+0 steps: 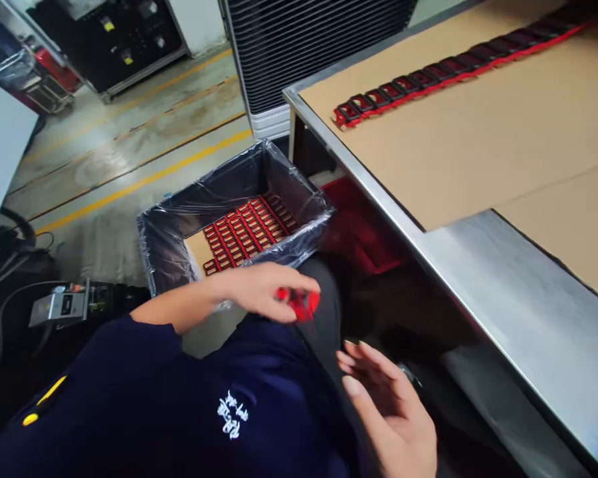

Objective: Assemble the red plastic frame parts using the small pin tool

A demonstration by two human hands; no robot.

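My left hand is shut on a small red plastic part, holding it above the near rim of a box. The box is lined with clear-to-dark plastic film. Inside it lies a cardboard layer bearing rows of red-and-black rectangular frames. My right hand hangs lower, fingers apart, holding nothing, near my dark trousers and below the steel table edge. A long row of similar frames lies on the cardboard sheet covering the table.
A steel-edged table runs along the right side, with a red bin beneath it. At left, a small device with a display sits among dark cables. Behind stand a ribbed black cabinet, machinery, and a floor with yellow lines.
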